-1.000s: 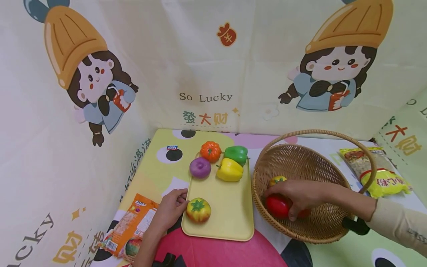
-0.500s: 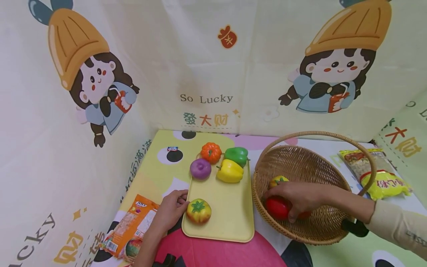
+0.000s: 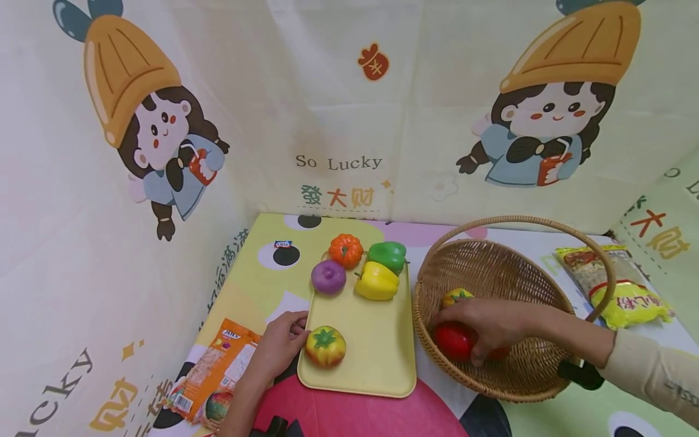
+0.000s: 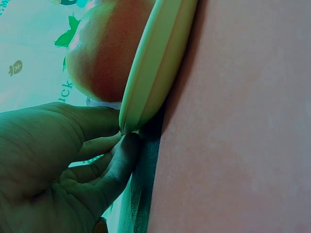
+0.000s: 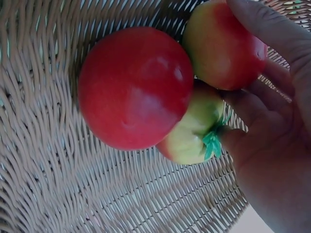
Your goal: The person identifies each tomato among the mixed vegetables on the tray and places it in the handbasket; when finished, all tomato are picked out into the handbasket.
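In the head view my left hand (image 3: pixel 284 343) pinches the left edge of a pale yellow tray (image 3: pixel 379 364); the left wrist view shows thumb and fingers at its rim. A yellow-red tomato with green leaves (image 3: pixel 325 346) lies on the tray beside that hand. My right hand (image 3: pixel 486 321) reaches into a wicker basket (image 3: pixel 524 273). There its thumb and fingers curl round a round red-and-yellow fruit (image 5: pixel 226 46), which looks mostly red from above. A larger red fruit (image 5: pixel 136 87) and a yellowish tomato with green leaves (image 5: pixel 187 138) lie against it in the basket.
At the tray's far end are an orange pumpkin (image 3: pixel 346 250), a purple onion-like vegetable (image 3: pixel 328 277), a green pepper (image 3: pixel 386 257) and a yellow pepper (image 3: pixel 377 281). An orange packet (image 3: pixel 224 364) lies at left, a yellow bag (image 3: pixel 617 285) right of the basket. The basket's handle (image 3: pixel 519 220) arches high.
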A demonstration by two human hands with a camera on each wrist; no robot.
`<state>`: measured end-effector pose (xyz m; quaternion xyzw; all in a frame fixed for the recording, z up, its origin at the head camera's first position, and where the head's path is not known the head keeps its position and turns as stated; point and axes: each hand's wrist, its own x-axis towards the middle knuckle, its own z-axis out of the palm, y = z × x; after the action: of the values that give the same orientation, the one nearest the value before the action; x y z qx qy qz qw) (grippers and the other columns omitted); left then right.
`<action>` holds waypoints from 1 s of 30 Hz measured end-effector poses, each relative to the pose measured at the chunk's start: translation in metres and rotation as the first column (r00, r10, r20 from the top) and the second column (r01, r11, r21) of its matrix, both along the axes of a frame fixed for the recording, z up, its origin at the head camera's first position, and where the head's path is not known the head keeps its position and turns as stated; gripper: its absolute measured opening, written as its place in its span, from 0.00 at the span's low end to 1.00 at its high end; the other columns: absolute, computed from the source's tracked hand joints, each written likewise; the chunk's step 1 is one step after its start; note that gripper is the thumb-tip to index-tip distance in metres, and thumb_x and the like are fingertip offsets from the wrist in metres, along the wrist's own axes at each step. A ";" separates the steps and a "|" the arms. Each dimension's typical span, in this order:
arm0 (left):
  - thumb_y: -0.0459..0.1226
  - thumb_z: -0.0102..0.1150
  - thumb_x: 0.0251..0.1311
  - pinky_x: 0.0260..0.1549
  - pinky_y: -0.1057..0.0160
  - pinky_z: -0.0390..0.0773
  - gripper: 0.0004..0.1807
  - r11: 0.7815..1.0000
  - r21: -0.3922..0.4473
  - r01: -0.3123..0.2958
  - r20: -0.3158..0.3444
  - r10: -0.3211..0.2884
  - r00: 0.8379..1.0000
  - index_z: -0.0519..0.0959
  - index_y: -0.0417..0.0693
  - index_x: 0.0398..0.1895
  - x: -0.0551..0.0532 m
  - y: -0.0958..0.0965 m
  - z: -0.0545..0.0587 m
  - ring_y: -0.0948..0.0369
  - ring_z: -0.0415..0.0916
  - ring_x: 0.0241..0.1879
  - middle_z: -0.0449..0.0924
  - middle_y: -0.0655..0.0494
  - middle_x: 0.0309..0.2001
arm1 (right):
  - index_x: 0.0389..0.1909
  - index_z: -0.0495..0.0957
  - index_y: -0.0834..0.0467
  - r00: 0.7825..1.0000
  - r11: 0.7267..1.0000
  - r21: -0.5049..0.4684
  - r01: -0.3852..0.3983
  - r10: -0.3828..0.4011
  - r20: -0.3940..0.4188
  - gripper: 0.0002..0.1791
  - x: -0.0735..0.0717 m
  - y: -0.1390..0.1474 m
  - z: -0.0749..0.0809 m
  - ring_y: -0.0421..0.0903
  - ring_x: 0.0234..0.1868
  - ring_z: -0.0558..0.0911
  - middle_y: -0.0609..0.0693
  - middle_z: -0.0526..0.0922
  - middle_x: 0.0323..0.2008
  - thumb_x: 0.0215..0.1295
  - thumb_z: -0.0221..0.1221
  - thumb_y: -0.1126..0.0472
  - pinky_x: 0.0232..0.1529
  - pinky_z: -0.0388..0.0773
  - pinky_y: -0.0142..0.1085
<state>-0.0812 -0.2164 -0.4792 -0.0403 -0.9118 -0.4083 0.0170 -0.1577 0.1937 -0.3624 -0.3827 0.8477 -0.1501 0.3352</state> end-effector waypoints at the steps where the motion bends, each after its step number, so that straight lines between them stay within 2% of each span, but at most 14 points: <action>1: 0.28 0.66 0.58 0.37 0.64 0.80 0.19 1.000 -0.001 0.000 0.002 0.000 1.000 0.80 0.38 0.54 0.000 0.000 0.000 0.64 0.75 0.35 0.77 0.57 0.38 | 0.63 0.73 0.41 1.000 1.000 -0.001 0.002 -0.002 0.001 0.43 0.000 0.000 0.001 0.43 0.53 0.73 0.34 0.74 0.53 0.43 0.79 0.53 0.48 0.78 0.46; 11: 0.28 0.67 0.58 0.38 0.63 0.80 0.20 1.000 -0.004 -0.001 0.011 0.001 1.000 0.80 0.38 0.55 -0.001 0.001 0.000 0.63 0.75 0.36 0.77 0.56 0.38 | 0.64 0.72 0.41 1.000 0.999 -0.035 -0.011 0.010 -0.008 0.42 -0.002 0.006 0.004 0.43 0.53 0.74 0.36 0.75 0.54 0.46 0.78 0.52 0.46 0.79 0.42; 16: 0.28 0.67 0.58 0.38 0.63 0.80 0.20 1.000 -0.009 0.002 0.010 -0.002 1.000 0.79 0.37 0.55 -0.002 0.002 -0.001 0.63 0.75 0.35 0.77 0.56 0.38 | 0.64 0.72 0.42 1.000 0.998 -0.070 -0.007 0.005 -0.026 0.40 0.000 0.007 0.013 0.44 0.53 0.75 0.37 0.76 0.55 0.48 0.77 0.53 0.45 0.80 0.42; 21: 0.29 0.67 0.58 0.38 0.63 0.80 0.19 1.000 -0.022 -0.005 0.010 0.005 1.000 0.79 0.38 0.55 -0.001 0.000 -0.001 0.63 0.74 0.35 0.77 0.56 0.38 | 0.65 0.72 0.39 0.986 0.992 -0.114 0.046 -0.063 -0.152 0.35 0.006 0.003 0.038 0.45 0.53 0.77 0.37 0.77 0.55 0.54 0.72 0.44 0.47 0.80 0.44; 24: 0.29 0.67 0.58 0.38 0.62 0.80 0.20 0.999 -0.033 -0.012 0.022 0.012 1.000 0.79 0.38 0.55 0.000 0.000 -0.001 0.63 0.74 0.35 0.76 0.57 0.38 | 0.65 0.70 0.35 0.960 0.980 -0.178 0.090 -0.133 -0.246 0.35 0.019 -0.004 0.055 0.44 0.56 0.76 0.36 0.76 0.58 0.56 0.68 0.39 0.50 0.80 0.44; 28: 0.29 0.66 0.58 0.38 0.63 0.80 0.20 1.000 -0.026 -0.011 0.022 0.012 1.000 0.79 0.38 0.56 -0.001 0.000 -0.001 0.63 0.75 0.35 0.76 0.56 0.38 | 0.67 0.69 0.36 0.926 0.946 -0.291 0.144 -0.233 -0.296 0.37 0.046 -0.021 0.071 0.42 0.58 0.75 0.38 0.74 0.61 0.56 0.68 0.39 0.48 0.80 0.38; 30: 0.29 0.66 0.58 0.38 0.63 0.81 0.20 1.000 -0.022 -0.016 0.020 0.016 1.000 0.79 0.38 0.55 -0.002 0.000 -0.002 0.63 0.75 0.35 0.77 0.56 0.38 | 0.69 0.67 0.36 0.920 0.928 -0.333 0.167 -0.268 -0.287 0.39 0.062 -0.032 0.075 0.41 0.57 0.75 0.36 0.73 0.62 0.56 0.67 0.37 0.46 0.80 0.36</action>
<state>-0.0835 -0.2164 -0.4808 -0.0292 -0.9167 -0.3984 0.0105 -0.0959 0.1614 -0.2875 -0.3513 0.8960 -0.2490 0.1083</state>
